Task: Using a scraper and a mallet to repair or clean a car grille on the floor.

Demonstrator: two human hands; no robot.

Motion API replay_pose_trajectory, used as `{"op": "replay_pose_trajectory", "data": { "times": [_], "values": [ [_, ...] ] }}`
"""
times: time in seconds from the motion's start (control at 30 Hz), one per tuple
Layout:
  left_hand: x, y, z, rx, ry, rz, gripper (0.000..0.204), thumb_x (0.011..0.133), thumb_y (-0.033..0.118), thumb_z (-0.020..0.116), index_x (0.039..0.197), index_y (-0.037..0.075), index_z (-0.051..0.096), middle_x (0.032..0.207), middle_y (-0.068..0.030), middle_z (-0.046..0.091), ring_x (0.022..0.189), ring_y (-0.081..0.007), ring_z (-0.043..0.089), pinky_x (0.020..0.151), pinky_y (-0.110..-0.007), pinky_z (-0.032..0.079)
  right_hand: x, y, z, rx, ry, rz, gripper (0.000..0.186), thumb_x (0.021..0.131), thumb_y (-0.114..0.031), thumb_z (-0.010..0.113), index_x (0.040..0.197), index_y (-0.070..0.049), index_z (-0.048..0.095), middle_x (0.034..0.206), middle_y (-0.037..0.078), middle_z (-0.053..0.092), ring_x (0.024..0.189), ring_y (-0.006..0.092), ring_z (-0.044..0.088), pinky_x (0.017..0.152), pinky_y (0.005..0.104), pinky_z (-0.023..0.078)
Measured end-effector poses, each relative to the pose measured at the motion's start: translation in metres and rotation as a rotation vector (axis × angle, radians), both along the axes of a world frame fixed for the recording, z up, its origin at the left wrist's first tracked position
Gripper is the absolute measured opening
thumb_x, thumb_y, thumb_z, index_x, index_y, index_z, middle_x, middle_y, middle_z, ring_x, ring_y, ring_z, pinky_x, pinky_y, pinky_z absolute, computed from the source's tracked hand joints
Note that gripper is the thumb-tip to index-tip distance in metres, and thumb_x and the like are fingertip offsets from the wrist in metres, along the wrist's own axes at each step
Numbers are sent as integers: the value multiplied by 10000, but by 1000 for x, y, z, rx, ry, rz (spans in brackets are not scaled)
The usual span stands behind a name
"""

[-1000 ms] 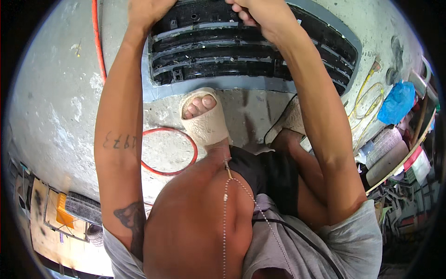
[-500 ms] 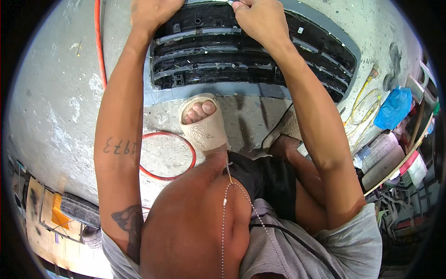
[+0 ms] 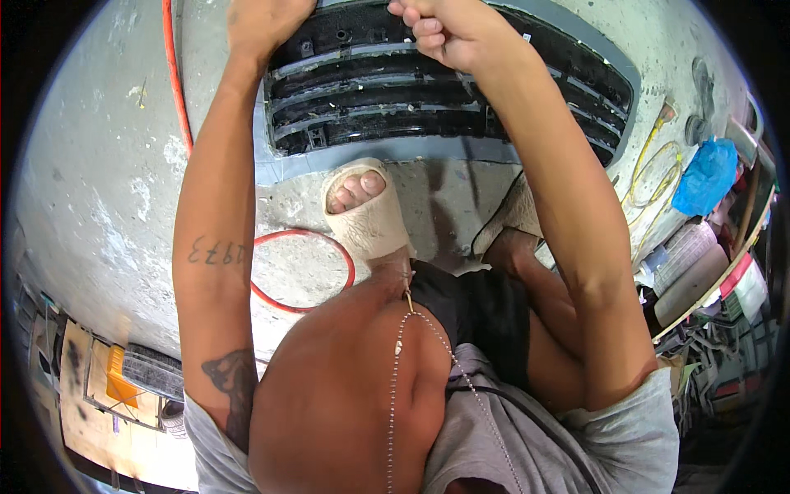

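A black slatted grille (image 3: 387,99) with a broad grey border (image 3: 346,163) lies on the floor in front of me, curved like a car part. My left hand (image 3: 267,23) reaches to its far left edge; the top of the picture cuts off the fingers. Over the far middle of the grille is my right hand (image 3: 461,31), fingers curled and thumb pressed toward the index finger. Whatever sits in that pinch is too small or hidden to name. Small pale flecks dot the slats.
A red hose (image 3: 174,82) runs along the left, and a loop of red hose (image 3: 352,255) lies near my sandalled foot (image 3: 366,210). To the right are a yellow cord (image 3: 632,185), a blue plastic bag (image 3: 706,177) and rolled paper (image 3: 685,257). A tyre (image 3: 152,370) stands at lower left.
My right hand has turned and come slightly nearer and left, its curled fingers now showing more. My left hand has shifted slightly left and up in the picture.
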State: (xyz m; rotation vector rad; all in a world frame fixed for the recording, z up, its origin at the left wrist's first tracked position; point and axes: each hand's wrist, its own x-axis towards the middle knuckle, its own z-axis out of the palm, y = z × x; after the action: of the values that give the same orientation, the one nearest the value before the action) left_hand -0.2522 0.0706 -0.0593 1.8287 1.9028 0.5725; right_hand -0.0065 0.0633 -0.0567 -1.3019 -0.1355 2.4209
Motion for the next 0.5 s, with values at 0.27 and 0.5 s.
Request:
{"op": "replay_pose_trajectory", "data": {
  "times": [0.27, 0.5],
  "values": [
    [-6, -2, 3, -18, 23, 5, 399, 872, 366, 610, 792, -13, 705, 884, -261, 684, 838, -434, 669, 749, -501, 506, -9, -16, 50, 1190, -1185, 563, 271, 938, -222, 671, 887, 30, 756, 807, 243, 723, 778, 373, 720, 731, 454, 551],
    [-2, -4, 4, -44, 2, 29, 383, 849, 352, 608, 777, -10, 710, 877, -261, 694, 828, -444, 675, 756, -515, 516, -23, -12, 60, 1094, -1245, 652, 256, 899, -218, 711, 887, 33, 758, 851, 289, 695, 858, 450, 701, 804, 490, 540]
  ]
}}
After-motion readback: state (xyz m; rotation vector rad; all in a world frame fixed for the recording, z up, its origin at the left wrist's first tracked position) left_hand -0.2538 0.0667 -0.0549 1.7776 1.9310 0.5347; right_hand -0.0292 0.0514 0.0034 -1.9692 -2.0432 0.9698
